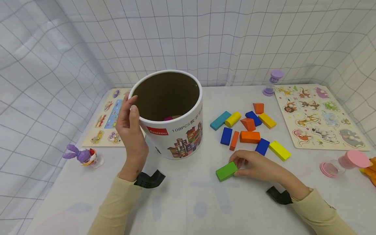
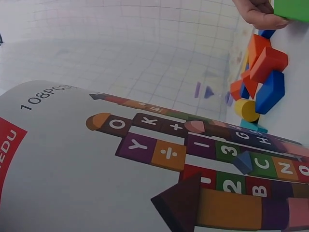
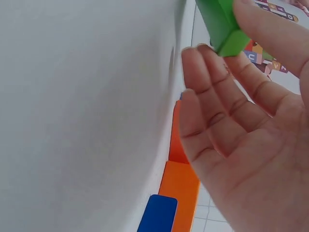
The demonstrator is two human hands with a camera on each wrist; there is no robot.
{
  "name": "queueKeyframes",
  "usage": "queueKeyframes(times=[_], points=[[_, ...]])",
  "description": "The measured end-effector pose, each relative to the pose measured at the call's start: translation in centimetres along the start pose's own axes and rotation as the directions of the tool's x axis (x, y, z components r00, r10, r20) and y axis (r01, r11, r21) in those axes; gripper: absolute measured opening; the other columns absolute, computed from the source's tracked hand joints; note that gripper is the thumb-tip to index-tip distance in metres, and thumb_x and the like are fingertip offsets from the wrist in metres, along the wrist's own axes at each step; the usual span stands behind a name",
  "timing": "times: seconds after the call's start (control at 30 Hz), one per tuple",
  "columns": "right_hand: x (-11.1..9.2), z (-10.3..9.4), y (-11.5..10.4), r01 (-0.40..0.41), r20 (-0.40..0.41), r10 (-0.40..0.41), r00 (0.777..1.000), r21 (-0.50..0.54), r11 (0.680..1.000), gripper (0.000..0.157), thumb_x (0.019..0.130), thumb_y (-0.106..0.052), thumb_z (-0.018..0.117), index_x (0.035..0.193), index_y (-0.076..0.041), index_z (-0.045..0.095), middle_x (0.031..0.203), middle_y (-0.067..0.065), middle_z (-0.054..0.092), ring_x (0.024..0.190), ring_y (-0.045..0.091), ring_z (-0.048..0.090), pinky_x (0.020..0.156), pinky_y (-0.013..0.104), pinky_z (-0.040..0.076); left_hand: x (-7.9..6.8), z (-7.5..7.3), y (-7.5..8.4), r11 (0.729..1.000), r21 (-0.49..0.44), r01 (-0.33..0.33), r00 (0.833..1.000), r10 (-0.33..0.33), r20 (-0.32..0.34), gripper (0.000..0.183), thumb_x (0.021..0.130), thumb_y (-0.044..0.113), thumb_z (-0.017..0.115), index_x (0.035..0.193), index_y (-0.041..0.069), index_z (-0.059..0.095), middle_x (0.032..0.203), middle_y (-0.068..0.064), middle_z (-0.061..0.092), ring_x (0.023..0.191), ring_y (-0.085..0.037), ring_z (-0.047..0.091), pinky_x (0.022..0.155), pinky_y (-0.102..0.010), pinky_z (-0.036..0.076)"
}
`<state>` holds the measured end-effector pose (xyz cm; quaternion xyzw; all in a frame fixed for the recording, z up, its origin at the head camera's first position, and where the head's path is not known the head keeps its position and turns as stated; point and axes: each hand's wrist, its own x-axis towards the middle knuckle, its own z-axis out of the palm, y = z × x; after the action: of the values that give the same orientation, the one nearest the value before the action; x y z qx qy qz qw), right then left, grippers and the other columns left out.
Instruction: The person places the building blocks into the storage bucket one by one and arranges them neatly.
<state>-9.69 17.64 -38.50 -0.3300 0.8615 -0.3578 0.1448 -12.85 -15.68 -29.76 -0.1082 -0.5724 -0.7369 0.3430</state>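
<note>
A large white bucket with printed block pictures stands tilted toward me. My left hand grips its left rim. A little pink and tan shows inside the bucket; the rest of its inside is dark. In the left wrist view the bucket's printed wall fills the lower part. My right hand pinches a green rectangular block by its right end, between thumb and fingertips, to the right of the bucket. The right wrist view has the green block at the top, with the other fingers loosely bent.
Several coloured blocks, including an orange block and a yellow cylinder, lie behind my right hand. Animal puzzle board at right, another puzzle board behind the bucket. Purple sand timer, pink sand timer and rabbit toy stand around.
</note>
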Motion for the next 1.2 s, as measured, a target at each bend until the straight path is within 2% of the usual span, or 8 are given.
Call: queueKeyframes(times=[0.23, 0.43, 0.53, 0.7, 0.77, 0.83, 0.97, 1.2], points=[[0.1, -0.5, -0.9, 0.039, -0.086, -0.035, 0.996, 0.046, 0.998, 0.032, 0.075, -0.033, 0.067, 0.103, -0.024, 0.054, 0.091, -0.013, 0.055, 0.079, 0.009, 0.053, 0.069, 0.026, 0.048, 0.1, 0.1, -0.1, 1.000, 0.009, -0.018, 1.000, 0.018, 0.000, 0.028, 0.089, 0.010, 0.044, 0.113, 0.004, 0.058, 0.134, -0.007, 0.043, 0.128, -0.015, 0.028, 0.101, -0.043, 0.029], [0.3, -3.2, -3.6, 0.076, -0.246, -0.032, 0.969, 0.175, 0.982, 0.033, 0.076, -0.015, 0.068, 0.107, -0.014, 0.055, 0.098, -0.004, 0.056, 0.081, 0.014, 0.053, 0.071, 0.025, 0.049, 0.1, 0.2, 0.1, 1.000, 0.020, -0.013, 1.000, 0.014, -0.014, 0.028, 0.090, 0.011, 0.043, 0.113, 0.005, 0.059, 0.133, -0.007, 0.043, 0.128, -0.015, 0.029, 0.101, -0.043, 0.030], [1.3, -5.2, -5.7, 0.153, -0.362, -0.045, 0.931, 0.273, 0.950, 0.033, 0.078, -0.005, 0.065, 0.109, -0.004, 0.052, 0.100, 0.003, 0.055, 0.083, 0.017, 0.053, 0.072, 0.021, 0.048, 0.1, 0.2, 0.0, 1.000, 0.016, -0.006, 1.000, 0.006, -0.020, 0.028, 0.090, 0.010, 0.043, 0.113, 0.006, 0.058, 0.133, -0.007, 0.043, 0.128, -0.015, 0.029, 0.101, -0.044, 0.030], [4.4, -8.1, -9.8, 0.296, -0.553, -0.036, 0.832, 0.388, 0.873, 0.031, 0.081, -0.003, 0.060, 0.111, -0.002, 0.050, 0.104, 0.011, 0.055, 0.090, 0.022, 0.052, 0.080, 0.021, 0.046, 0.0, 0.3, -0.1, 1.000, -0.012, 0.005, 1.000, -0.005, -0.030, 0.028, 0.090, 0.008, 0.042, 0.112, 0.004, 0.058, 0.132, -0.010, 0.044, 0.128, -0.016, 0.029, 0.102, -0.043, 0.027], [6.1, -8.6, -11.4, 0.331, -0.594, -0.059, 0.802, 0.361, 0.872, 0.031, 0.081, -0.004, 0.061, 0.111, -0.003, 0.051, 0.104, 0.010, 0.056, 0.092, 0.022, 0.052, 0.082, 0.022, 0.046, -0.1, 0.2, -0.1, 1.000, -0.017, 0.006, 0.999, -0.007, -0.032, 0.028, 0.090, 0.008, 0.042, 0.112, 0.004, 0.058, 0.132, -0.010, 0.043, 0.128, -0.016, 0.028, 0.103, -0.042, 0.027], [7.9, -8.9, -12.5, 0.343, -0.602, -0.110, 0.791, 0.287, 0.894, 0.031, 0.081, -0.007, 0.062, 0.110, -0.004, 0.051, 0.102, 0.007, 0.057, 0.092, 0.019, 0.053, 0.080, 0.024, 0.046, -0.1, 0.1, -0.1, 1.000, -0.007, 0.005, 1.000, -0.005, -0.028, 0.029, 0.090, 0.009, 0.042, 0.113, 0.005, 0.058, 0.133, -0.009, 0.043, 0.128, -0.015, 0.028, 0.102, -0.042, 0.027], [11.1, -8.5, -13.5, 0.308, -0.534, -0.203, 0.821, 0.114, 0.944, 0.033, 0.080, -0.016, 0.065, 0.110, -0.008, 0.053, 0.097, -0.003, 0.058, 0.088, 0.008, 0.053, 0.075, 0.027, 0.045, -0.2, 0.0, -0.2, 1.000, 0.013, -0.002, 1.000, 0.002, -0.028, 0.029, 0.090, 0.009, 0.042, 0.113, 0.004, 0.058, 0.133, -0.009, 0.042, 0.129, -0.016, 0.028, 0.102, -0.042, 0.029], [15.0, -8.1, -13.9, 0.173, -0.371, -0.166, 0.914, -0.014, 0.985, 0.035, 0.078, -0.024, 0.068, 0.107, -0.013, 0.054, 0.092, -0.005, 0.057, 0.084, 0.006, 0.051, 0.074, 0.024, 0.045, 0.0, 0.1, -0.3, 1.000, 0.011, -0.012, 1.000, 0.013, -0.019, 0.029, 0.090, 0.007, 0.041, 0.113, 0.003, 0.058, 0.133, -0.012, 0.042, 0.129, -0.016, 0.027, 0.102, -0.042, 0.028]])
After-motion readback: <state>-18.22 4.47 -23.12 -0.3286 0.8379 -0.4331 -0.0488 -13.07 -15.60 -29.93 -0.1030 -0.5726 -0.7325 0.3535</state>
